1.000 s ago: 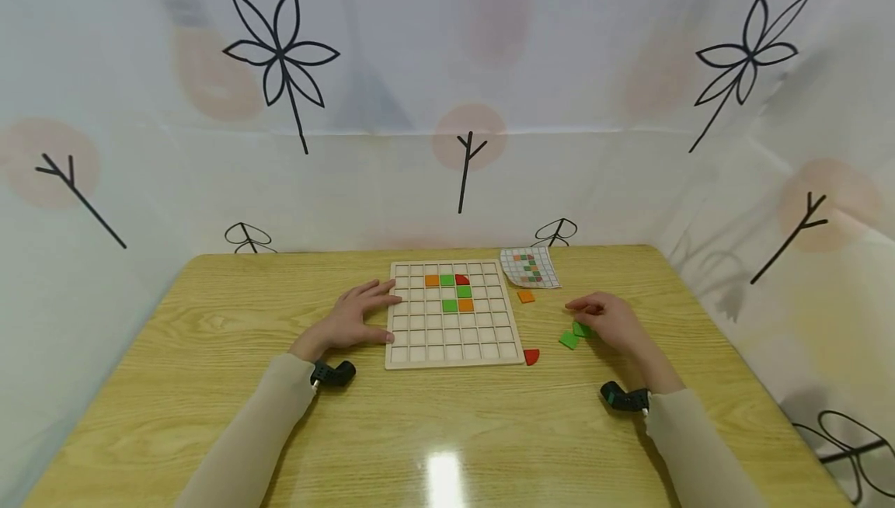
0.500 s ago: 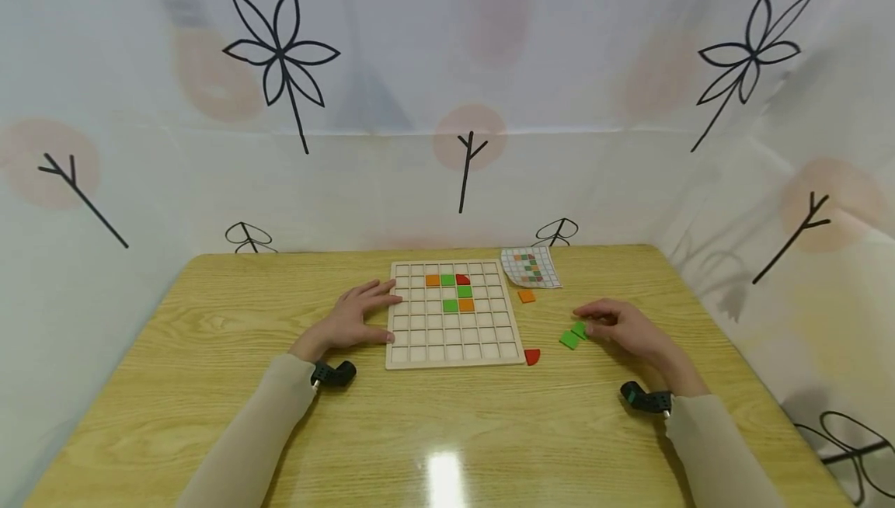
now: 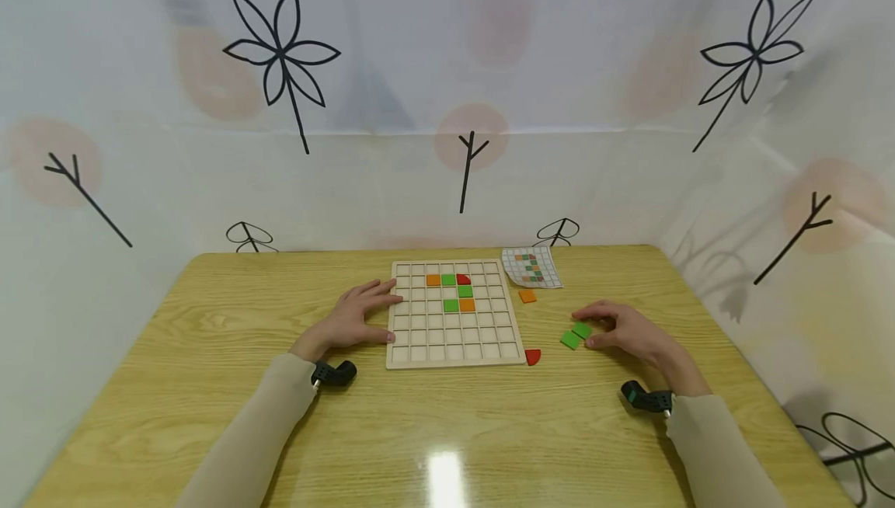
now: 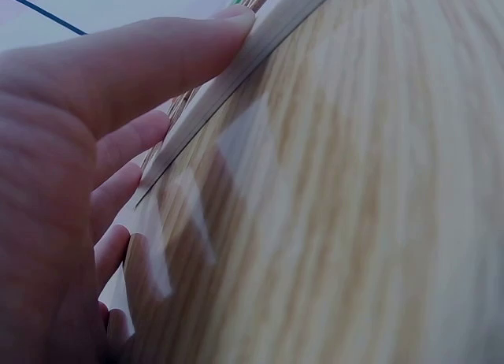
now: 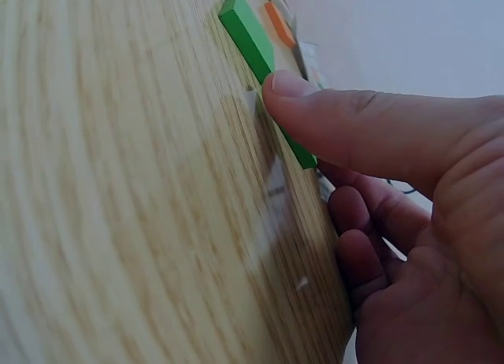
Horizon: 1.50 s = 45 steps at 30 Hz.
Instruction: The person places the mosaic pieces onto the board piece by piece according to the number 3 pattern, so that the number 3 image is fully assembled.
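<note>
My left hand [image 3: 349, 315] rests with fingers spread against the left edge of a wooden grid board [image 3: 417, 337]. In the left wrist view, the thumb lies on the board's rim [image 4: 203, 110]. Orange and green square tiles and a red quarter-circle tile [image 3: 463, 280] sit in cells of the upper half. Right of the board, two green square tiles lie side by side, the nearer one [image 3: 570, 340] and the farther one [image 3: 581, 330]. My right hand [image 3: 629, 333] is beside them, thumb and index finger apart. Its thumb overlaps a green tile [image 5: 246, 35] in the right wrist view.
A paper card [image 3: 548, 269] printed with a coloured grid pattern lies by the board's far right corner. An orange square tile [image 3: 527, 296] is just in front of it. Another red quarter-circle tile [image 3: 534, 356] lies at the board's near right corner.
My right hand has shifted right and its thumb and index finger have spread, uncovering the farther green tile. The left hand stays on the board's edge.
</note>
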### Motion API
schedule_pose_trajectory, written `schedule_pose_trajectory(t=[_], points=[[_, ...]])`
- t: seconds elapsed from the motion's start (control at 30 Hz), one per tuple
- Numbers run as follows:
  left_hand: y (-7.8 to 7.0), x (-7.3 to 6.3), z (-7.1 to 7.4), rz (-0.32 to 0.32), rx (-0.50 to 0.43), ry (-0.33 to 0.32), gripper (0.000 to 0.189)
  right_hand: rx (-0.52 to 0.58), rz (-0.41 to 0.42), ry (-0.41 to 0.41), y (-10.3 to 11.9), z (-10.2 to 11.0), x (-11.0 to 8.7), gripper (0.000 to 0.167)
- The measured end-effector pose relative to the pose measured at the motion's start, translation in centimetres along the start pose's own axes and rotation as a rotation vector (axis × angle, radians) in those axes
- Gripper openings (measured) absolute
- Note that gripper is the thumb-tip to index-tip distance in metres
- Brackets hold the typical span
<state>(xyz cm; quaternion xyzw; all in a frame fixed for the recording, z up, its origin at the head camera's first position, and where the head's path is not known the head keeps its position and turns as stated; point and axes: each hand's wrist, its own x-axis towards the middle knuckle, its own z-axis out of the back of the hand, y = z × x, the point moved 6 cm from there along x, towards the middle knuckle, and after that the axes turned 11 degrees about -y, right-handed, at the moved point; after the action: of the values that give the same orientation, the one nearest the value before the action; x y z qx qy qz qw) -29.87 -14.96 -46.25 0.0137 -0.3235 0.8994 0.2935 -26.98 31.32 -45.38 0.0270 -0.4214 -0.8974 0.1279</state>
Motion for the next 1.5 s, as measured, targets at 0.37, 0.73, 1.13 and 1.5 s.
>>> schedule_pose_trajectory(t=[0.37,0.73,1.13,1.5], points=[[0.28,0.12,-0.12,0.014,-0.001,-0.003,0.073,-0.022,0.030,0.022,-0.24,0.00,0.35,0.046],[0.39,0.13,-0.13,0.015,-0.006,-0.001,0.072,-0.020,0.003,0.005,-0.30,0.02,0.45,0.041],[0.17,0.05,-0.08,0.005,-0.020,0.001,0.073,0.004,-0.035,-0.010,-0.02,-0.15,0.43,0.038],[0.19,-0.02,-0.05,0.015,-0.022,-0.001,0.073,-0.018,-0.058,-0.034,0.09,-0.25,0.46,0.042]])
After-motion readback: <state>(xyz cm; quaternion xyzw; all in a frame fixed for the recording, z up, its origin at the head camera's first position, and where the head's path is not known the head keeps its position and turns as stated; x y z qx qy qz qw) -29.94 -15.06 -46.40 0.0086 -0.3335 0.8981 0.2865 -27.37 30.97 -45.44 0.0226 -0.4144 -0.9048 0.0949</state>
